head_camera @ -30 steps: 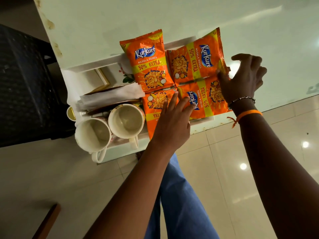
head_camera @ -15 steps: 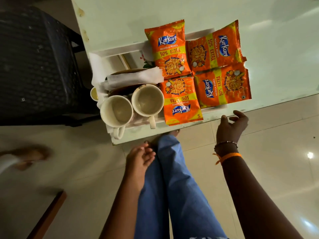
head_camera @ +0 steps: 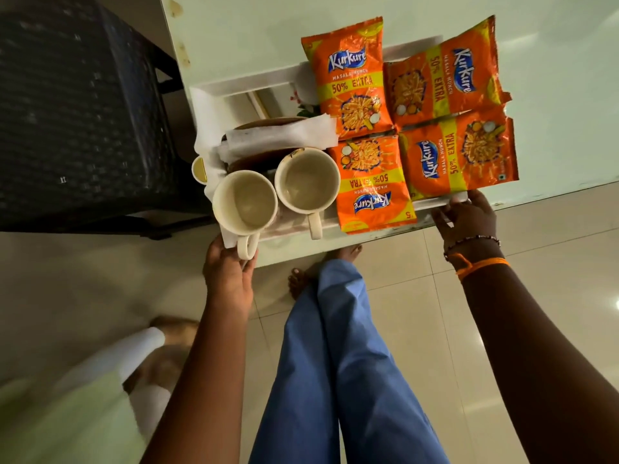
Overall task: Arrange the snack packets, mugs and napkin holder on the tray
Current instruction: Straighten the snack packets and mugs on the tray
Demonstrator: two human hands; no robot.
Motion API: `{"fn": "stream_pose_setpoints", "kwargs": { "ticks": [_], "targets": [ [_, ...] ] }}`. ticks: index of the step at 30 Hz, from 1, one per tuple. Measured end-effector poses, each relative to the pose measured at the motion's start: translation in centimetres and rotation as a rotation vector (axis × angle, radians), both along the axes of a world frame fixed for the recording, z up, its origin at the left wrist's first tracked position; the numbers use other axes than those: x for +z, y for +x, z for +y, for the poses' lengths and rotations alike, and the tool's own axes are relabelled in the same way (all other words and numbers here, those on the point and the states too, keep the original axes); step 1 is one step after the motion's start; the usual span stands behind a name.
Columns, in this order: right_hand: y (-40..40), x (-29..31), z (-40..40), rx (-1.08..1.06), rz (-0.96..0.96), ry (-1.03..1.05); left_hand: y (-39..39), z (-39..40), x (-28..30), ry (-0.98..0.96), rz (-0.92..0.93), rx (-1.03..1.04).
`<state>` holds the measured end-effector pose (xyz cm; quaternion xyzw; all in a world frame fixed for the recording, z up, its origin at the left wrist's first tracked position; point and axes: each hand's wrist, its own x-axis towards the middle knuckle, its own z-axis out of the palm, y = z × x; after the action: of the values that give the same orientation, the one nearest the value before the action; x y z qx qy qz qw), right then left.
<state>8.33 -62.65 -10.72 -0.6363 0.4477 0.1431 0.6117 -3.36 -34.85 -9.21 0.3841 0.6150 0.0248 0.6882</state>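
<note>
A white tray [head_camera: 241, 87] sits at the near edge of a pale green table [head_camera: 254, 31]. Several orange snack packets [head_camera: 350, 75] fill its right half in two rows. Two cream mugs, one on the left [head_camera: 244, 202] and one on the right [head_camera: 306, 180], stand at its near left. Behind them the brown napkin holder [head_camera: 254, 160] holds white napkins [head_camera: 278, 137]. My left hand [head_camera: 227, 277] grips the tray's near left corner under the left mug's handle. My right hand [head_camera: 467, 217] grips the tray's near right edge.
A dark woven chair [head_camera: 80, 108] stands left of the table. My blue trouser legs [head_camera: 335, 363] and bare feet are below the tray on the tiled floor. Another person's blurred foot and pale clothing [head_camera: 110, 380] are at the lower left.
Both hands left the packets, dropped below the table edge, then rose to the tray's near corners and took hold. The view moved closer to the tray.
</note>
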Motion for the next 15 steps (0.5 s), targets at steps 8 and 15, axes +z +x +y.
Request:
{"fn": "stream_pose_setpoints", "kwargs": {
  "ticks": [8,15],
  "targets": [
    [1.2,0.3,-1.4,-0.047,-0.037,0.063,1.0,-0.4,0.4,0.047,0.050,0.010],
    [4.8,0.1,-5.7,-0.060,-0.105,0.109,5.6,-3.4,0.6,0.045,0.019,-0.010]
  ]
}}
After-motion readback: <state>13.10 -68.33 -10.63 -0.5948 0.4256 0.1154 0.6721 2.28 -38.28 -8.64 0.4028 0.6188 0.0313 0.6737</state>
